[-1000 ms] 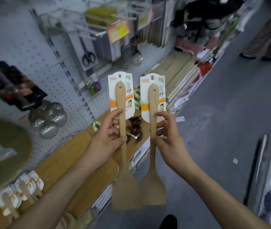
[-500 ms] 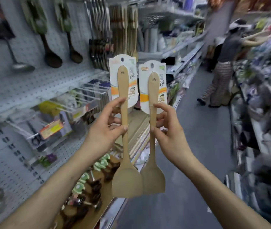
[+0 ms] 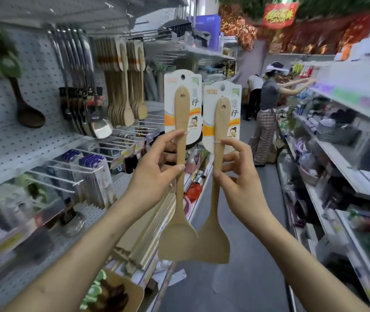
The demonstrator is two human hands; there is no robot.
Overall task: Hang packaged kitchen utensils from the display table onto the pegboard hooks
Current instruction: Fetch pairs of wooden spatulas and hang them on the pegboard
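Shop aisle: a grey floor (image 3: pixel 247 280) ran between a white perforated pegboard wall (image 3: pixel 21 143) on the left and stocked shelves (image 3: pixel 348 158) on the right. One other person (image 3: pixel 267 109) stood further down.
Spatulas: two, both pale wood with flat, flared blades, each fixed to a glossy white backing card (image 3: pixel 170 102) with an orange band and a hang hole. Both were held up mid-aisle, off any hook.
Left hand (image 3: pixel 154 176): raised, thumb and fingers pinching the left spatula (image 3: pixel 177 239) by its handle, just under the card.
Right hand (image 3: pixel 240 185): same deal on the right spatula (image 3: pixel 215 244). The blades hung down with their edges overlapping.
Pegboard stock: similar hanging wooden spatulas (image 3: pixel 125 86), shiny metal ladles (image 3: pixel 78 86) and thin wire hooks (image 3: pixel 53 176), too blurry to count.
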